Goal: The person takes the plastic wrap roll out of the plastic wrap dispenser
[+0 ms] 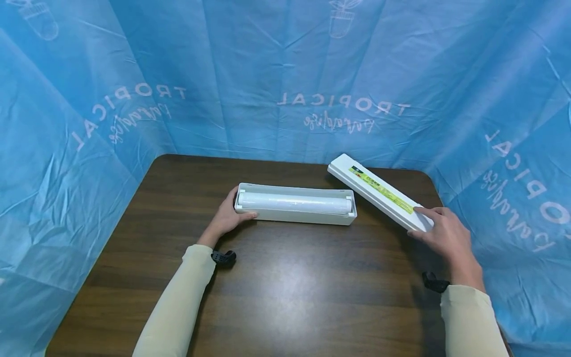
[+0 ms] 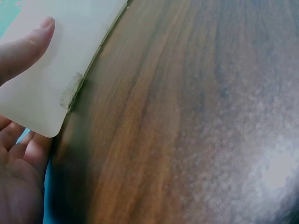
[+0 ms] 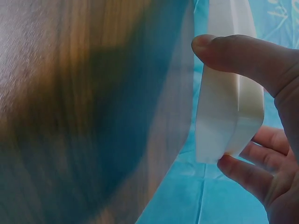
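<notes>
A long white cling film box (image 1: 303, 217) stands uncovered on the brown table, with a glossy film roll (image 1: 294, 202) lying inside it. My left hand (image 1: 229, 214) grips the box's left end, its thumb along the front wall. In the left wrist view, that thumb (image 2: 28, 51) presses the pale wall of the box, with the other fingers around its end. My right hand (image 1: 446, 235) holds the white lid (image 1: 379, 191), which has a yellow-green label, by its near right end. The lid slants above the table, its far end close to the box's right end. In the right wrist view, thumb and fingertips pinch the lid (image 3: 217, 112) across its width.
The dark wood table (image 1: 285, 297) has rounded far corners. Blue printed curtains (image 1: 285, 74) hang behind it and along both sides. A black band (image 1: 224, 259) sits on the left wrist and another black band (image 1: 434, 282) on the right.
</notes>
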Demonstrator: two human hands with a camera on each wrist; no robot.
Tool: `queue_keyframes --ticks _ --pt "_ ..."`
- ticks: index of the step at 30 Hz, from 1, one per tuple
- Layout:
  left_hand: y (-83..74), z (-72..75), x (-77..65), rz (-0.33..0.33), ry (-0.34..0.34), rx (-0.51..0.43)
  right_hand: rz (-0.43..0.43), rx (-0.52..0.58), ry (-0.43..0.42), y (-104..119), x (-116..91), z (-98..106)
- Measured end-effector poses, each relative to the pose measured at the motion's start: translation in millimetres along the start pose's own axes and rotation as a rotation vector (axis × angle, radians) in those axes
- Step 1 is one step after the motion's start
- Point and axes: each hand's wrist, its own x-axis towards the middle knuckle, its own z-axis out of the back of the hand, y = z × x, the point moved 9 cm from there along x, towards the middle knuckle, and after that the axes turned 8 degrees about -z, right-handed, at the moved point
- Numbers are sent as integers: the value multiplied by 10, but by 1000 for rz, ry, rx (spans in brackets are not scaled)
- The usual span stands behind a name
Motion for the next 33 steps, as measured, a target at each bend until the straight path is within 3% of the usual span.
queue_keyframes --ticks 7,22,33 --pt "-12 13 1 8 5 19 11 11 -21 -97 -59 5" --pt "-37 12 10 18 18 27 -54 4 -33 -290 -113 -33" --pt "-10 2 2 21 19 22 -92 -10 3 -394 -148 -136"
